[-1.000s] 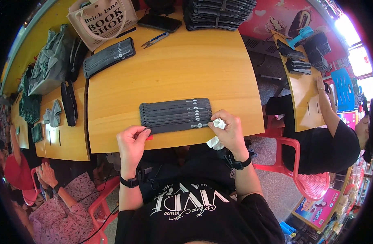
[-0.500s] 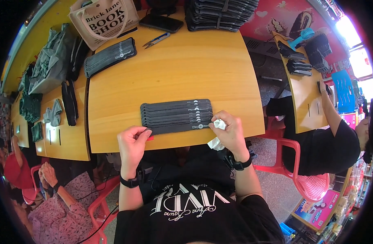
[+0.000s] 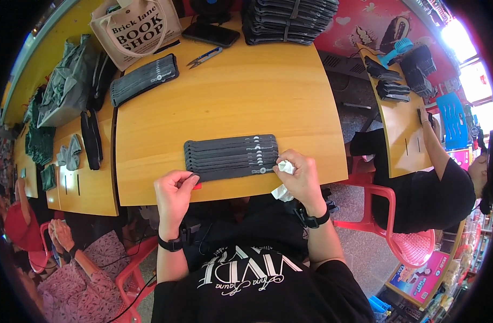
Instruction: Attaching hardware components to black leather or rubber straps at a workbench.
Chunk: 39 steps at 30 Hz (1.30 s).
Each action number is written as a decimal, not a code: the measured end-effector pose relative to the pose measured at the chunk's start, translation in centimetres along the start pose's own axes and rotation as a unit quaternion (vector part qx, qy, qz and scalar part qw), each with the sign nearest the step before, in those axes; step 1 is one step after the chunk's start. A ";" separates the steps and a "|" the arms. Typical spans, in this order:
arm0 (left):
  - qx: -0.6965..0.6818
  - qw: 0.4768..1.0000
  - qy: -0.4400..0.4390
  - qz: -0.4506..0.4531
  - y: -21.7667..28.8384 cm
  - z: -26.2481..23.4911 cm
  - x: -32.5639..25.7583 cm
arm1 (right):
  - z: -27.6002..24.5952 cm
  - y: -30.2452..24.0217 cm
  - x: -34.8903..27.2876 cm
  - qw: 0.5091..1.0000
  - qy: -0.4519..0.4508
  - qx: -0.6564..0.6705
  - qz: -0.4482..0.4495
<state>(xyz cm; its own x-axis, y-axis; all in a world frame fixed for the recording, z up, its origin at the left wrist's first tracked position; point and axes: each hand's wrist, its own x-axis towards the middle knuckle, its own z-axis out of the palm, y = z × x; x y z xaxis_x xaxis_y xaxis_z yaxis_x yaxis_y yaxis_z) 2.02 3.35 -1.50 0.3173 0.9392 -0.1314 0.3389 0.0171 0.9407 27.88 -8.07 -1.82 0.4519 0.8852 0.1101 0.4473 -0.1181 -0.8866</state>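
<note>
Left hand (image 3: 173,191) and right hand (image 3: 302,176) pinch opposite ends of the front grey strip (image 3: 225,174); its stack (image 3: 225,154) lies between and just beyond them; uneven pulling could skew layers; the right's white wad (image 3: 281,194) might snag.

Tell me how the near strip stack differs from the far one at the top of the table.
The near stack lies low, its strips fanned toward the person; the far stack is piled much higher.
The far stack has a dark strap around it; no strap shows on the near stack.
The near stack has the left hand and right hand at its near corners; neither touches the far stack.
Both are dark grey.
</note>
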 end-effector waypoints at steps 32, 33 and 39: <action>0.035 0.999 0.019 0.008 0.3 -0.1 0.0 | 0.2 -0.9 0.0 1.000 -0.002 -0.009 0.012; 0.018 0.999 0.028 0.018 0.2 -0.1 0.1 | 0.1 -0.9 0.0 1.000 -0.002 -0.011 0.014; 0.035 0.999 0.028 0.023 0.6 -0.2 0.0 | -0.1 -1.3 0.1 1.000 -0.012 -0.013 0.025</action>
<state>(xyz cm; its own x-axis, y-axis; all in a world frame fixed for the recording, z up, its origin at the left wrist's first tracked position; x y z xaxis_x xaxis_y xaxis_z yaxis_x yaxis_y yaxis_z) 2.05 3.46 -0.87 0.2856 0.9559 -0.0686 0.3869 -0.0495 0.9208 27.37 -7.86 -0.60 0.4553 0.8887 0.0547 0.4440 -0.1734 -0.8791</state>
